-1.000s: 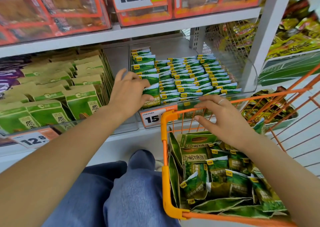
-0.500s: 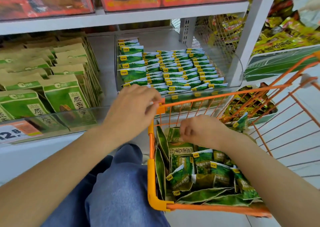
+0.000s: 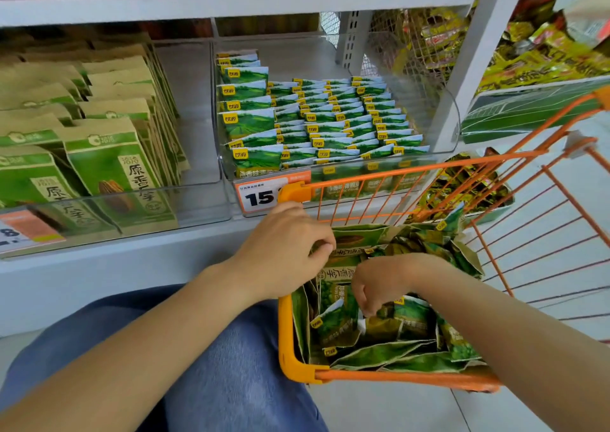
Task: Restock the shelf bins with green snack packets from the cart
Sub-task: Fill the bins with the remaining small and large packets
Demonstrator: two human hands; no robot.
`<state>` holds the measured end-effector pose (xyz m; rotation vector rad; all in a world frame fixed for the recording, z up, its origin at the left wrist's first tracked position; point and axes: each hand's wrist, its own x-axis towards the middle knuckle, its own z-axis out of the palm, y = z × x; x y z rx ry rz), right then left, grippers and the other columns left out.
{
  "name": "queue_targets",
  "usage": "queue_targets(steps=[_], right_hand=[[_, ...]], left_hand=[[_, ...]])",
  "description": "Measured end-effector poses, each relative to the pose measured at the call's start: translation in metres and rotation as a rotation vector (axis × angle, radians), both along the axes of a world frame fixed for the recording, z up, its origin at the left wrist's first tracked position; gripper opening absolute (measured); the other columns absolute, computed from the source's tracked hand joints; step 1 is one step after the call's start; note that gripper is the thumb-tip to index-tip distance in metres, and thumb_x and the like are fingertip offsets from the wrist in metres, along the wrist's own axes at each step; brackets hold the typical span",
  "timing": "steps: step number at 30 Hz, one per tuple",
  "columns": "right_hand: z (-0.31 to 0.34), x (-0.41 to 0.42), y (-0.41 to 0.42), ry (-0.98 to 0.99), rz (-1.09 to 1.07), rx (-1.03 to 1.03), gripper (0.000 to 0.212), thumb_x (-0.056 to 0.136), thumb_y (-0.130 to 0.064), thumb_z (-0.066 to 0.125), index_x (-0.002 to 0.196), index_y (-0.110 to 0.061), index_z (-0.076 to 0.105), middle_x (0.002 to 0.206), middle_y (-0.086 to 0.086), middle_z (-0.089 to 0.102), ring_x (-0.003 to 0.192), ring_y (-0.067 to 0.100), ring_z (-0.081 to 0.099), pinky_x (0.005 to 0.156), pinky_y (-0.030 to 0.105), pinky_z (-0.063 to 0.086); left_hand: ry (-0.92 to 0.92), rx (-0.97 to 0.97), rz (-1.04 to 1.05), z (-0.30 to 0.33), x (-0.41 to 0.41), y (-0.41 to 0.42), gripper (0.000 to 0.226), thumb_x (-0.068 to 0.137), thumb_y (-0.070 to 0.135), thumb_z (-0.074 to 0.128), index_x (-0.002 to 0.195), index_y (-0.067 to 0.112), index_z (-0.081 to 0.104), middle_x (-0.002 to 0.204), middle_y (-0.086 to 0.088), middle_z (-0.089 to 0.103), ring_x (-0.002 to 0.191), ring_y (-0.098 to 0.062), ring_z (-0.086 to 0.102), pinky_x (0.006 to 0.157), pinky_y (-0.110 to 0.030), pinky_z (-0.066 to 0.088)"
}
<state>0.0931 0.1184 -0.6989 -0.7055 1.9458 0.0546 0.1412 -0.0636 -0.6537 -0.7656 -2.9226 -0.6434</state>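
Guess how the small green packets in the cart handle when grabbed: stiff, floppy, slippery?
Probably floppy: the small green packets lie bent and slumped in the orange cart. Likely light, heaped loosely on one another. Glossy film suggests some slip, so the right hand may need a pinch.

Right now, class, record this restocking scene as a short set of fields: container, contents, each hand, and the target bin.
container: orange wire cart
contents: loose green snack packets
left hand: over cart's left edge, fingers curled at a packet
right hand: down among packets, fingers pinching one
target: clear plastic shelf bin, rows of small green packets
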Motion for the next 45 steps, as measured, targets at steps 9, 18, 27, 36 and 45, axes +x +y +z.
queue_targets(steps=[9, 18, 27, 36, 45], right_hand=[[0.001, 0.010, -0.002, 0.034, 0.069, 0.102, 0.048, 0.083, -0.041, 0.069, 0.119, -0.009, 0.063, 0.119, 0.004, 0.061, 0.111, 0.023, 0.054, 0.088, 0.032, 0.044], [0.063, -0.014, 0.021, -0.127, -0.700, -0.558, 0.018, 0.087, -0.013, 0.067, 0.101, -0.006, 0.057, 0.080, 0.004, 0.065, 0.069, 0.011, 0.066, 0.059, 0.018, 0.051], [0.080, 0.003, -0.004, -0.130, -1.071, -1.207, 0.031, 0.085, -0.038, 0.055, 0.092, -0.008, 0.053, 0.066, 0.013, 0.068, 0.053, 0.017, 0.065, 0.050, 0.023, 0.055], [0.049, 0.010, -0.008, 0.957, -0.423, -1.080, 0.034, 0.092, -0.055, 0.038, 0.093, -0.033, 0.063, 0.067, -0.007, 0.063, 0.063, 0.010, 0.058, 0.052, 0.026, 0.042], [0.029, -0.007, -0.007, 1.146, -0.305, -0.749, 0.054, 0.093, -0.047, 0.034, 0.131, -0.014, 0.053, 0.132, 0.005, 0.051, 0.125, 0.025, 0.044, 0.111, 0.048, 0.032]], left_hand=[[-0.038, -0.018, 0.033, 0.001, 0.000, 0.002, 0.018, 0.095, 0.029, 0.053, 0.096, 0.030, 0.071, 0.066, 0.024, 0.043, 0.078, -0.007, 0.044, 0.105, -0.020, 0.015], [-0.055, 0.184, -0.002, 0.000, 0.001, -0.001, 0.044, 0.082, 0.009, 0.062, 0.121, 0.030, 0.060, 0.113, 0.017, 0.062, 0.108, -0.003, 0.050, 0.105, -0.030, 0.029], [0.093, 0.621, 0.265, 0.023, 0.005, 0.002, 0.018, 0.078, 0.034, 0.075, 0.087, 0.034, 0.059, 0.081, 0.023, 0.063, 0.078, 0.007, 0.057, 0.068, -0.007, 0.039], [-0.078, 0.692, 0.377, 0.043, -0.004, -0.020, 0.013, 0.075, 0.032, 0.079, 0.082, 0.032, 0.068, 0.069, 0.014, 0.067, 0.065, 0.001, 0.059, 0.060, -0.020, 0.045], [0.148, -0.146, 0.461, 0.068, -0.060, -0.069, 0.045, 0.084, 0.050, 0.065, 0.112, 0.015, 0.068, 0.108, -0.009, 0.069, 0.107, -0.029, 0.057, 0.089, -0.036, 0.040]])
